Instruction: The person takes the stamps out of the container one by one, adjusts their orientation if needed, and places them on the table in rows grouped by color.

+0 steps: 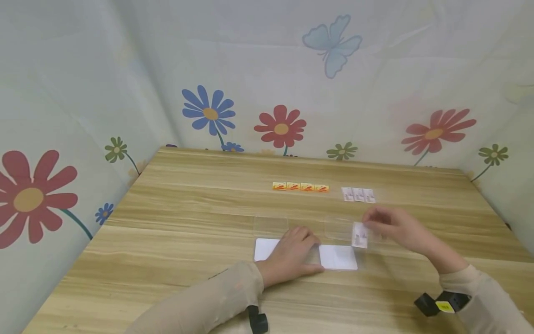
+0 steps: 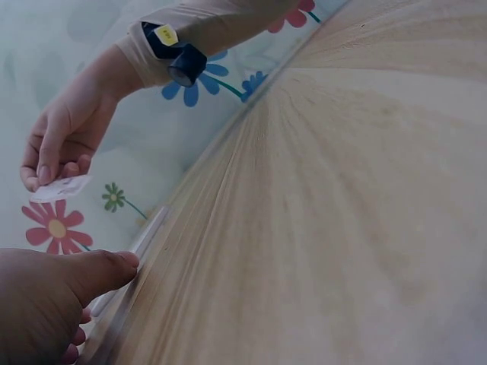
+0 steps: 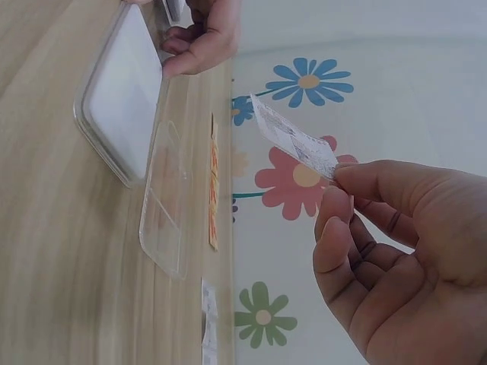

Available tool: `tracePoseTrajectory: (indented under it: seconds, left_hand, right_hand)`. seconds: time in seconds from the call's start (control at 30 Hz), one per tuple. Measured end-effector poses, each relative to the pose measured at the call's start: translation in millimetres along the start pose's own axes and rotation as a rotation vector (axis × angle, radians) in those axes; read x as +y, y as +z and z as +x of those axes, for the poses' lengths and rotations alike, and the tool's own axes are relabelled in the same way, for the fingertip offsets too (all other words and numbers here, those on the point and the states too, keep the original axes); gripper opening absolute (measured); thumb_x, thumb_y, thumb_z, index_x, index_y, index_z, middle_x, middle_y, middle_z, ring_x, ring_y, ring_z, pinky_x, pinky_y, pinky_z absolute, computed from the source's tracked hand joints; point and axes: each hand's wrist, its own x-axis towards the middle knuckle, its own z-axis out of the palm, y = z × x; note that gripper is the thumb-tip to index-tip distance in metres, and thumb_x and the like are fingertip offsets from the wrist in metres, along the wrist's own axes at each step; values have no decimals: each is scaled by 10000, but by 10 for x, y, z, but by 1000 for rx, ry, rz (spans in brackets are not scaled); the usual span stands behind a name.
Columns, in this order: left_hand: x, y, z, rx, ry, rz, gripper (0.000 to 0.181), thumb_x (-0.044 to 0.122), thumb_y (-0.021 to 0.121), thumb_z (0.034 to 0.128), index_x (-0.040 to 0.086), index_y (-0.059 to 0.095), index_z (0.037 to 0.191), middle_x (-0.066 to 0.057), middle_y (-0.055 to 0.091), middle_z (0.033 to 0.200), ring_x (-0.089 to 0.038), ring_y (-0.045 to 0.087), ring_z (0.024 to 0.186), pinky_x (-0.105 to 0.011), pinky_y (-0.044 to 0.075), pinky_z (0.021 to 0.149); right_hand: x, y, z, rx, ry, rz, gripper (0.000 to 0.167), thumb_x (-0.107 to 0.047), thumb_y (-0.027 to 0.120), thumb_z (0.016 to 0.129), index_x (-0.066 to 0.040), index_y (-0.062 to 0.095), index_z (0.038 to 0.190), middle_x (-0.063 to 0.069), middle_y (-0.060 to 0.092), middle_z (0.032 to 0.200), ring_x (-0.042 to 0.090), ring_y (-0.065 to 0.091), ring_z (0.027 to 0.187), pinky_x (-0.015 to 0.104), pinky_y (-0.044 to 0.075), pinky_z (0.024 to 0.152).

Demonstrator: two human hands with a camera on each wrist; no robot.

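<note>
My right hand [image 1: 385, 225] pinches a small white printed paper slip [image 3: 295, 143] by one end between thumb and forefinger. In the head view this slip hangs above the back right corner of a flat clear plastic case with a white filling [image 1: 338, 257]. At that case's left edge is my left hand [image 1: 292, 255], its thumb at the near corner and its fingers at the far one. A second white-filled case [image 1: 264, 249] lies partly hidden behind the left hand. Clear lids [image 3: 163, 201] stretch out behind the cases.
Toward the back of the wooden table [image 1: 187, 185] lies a row of several orange-yellow printed slips [image 1: 300, 187]. Three white printed slips [image 1: 358, 195] lie to their right. A flower-patterned curtain [image 1: 250, 55] stands behind the table's far edge.
</note>
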Motion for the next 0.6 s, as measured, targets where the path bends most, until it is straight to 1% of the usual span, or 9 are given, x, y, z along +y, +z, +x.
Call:
tracePoseTrajectory:
  seconds: [0.1,0.23,0.43,0.6]
  left_hand:
    - [5,-1,-1,-2,-5,0,529,528,695,809,164,610,1183,24,548,1139,-143,500,1102,-326,418,1006]
    - [5,2,-4,-4,-6,1,528,528,697,807,166,610,1181,26,547,1135,-140,501,1097,-328,413,1014]
    - [-3,15,-3,-9,-4,6,525,530,688,814,168,603,1185,24,543,1146,-143,496,1112,-334,410,1024]
    - [0,16,-4,-8,-3,6,524,527,693,810,170,603,1183,23,543,1143,-143,496,1108,-337,410,1027]
  right_hand:
    - [13,-37,23,-4,9,-5,64,-106,597,937,-87,632,987,31,643,887,120,564,698,264,497,571]
    - [56,-81,47,8,-23,-11,65,-75,600,928,-81,632,984,29,641,876,139,561,677,264,496,563]
    - [94,-159,66,32,-61,-34,79,-54,609,918,-82,642,985,24,640,874,121,551,671,249,486,556]
    - [103,-219,84,40,-54,-53,78,-63,617,916,-87,646,984,24,641,881,113,555,692,239,488,572]
